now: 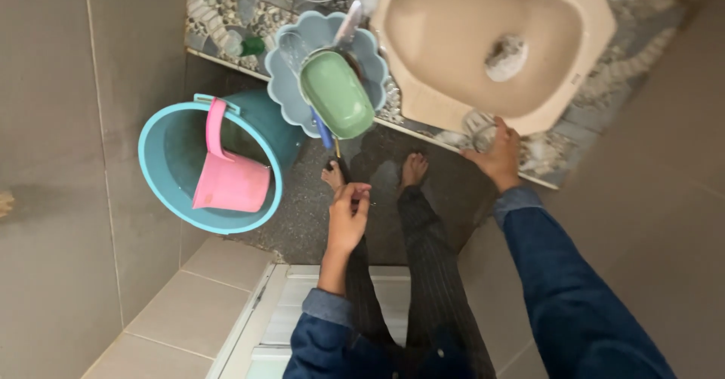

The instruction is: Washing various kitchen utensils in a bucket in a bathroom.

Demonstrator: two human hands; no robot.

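My right hand (498, 158) reaches to the edge of the pebble-patterned counter (604, 92) and grips a small clear glass (477, 127) just below the beige sink (453, 24). My left hand (346, 219) hangs lower, above my bare feet (412, 169). Its fingers are pinched on what looks like a thin dark stick (341, 169) that points up toward a scalloped light-blue basin (291, 84). A green oval container (337, 94) lies in that basin, with a blue handle beside it.
A teal bucket (162, 160) with a pink scoop (230, 179) inside stands on the dark wet floor at the left. A small green-capped bottle (245, 45) sits on the counter. Grey tiled walls close in on both sides. A white slatted step (287, 311) lies behind my legs.
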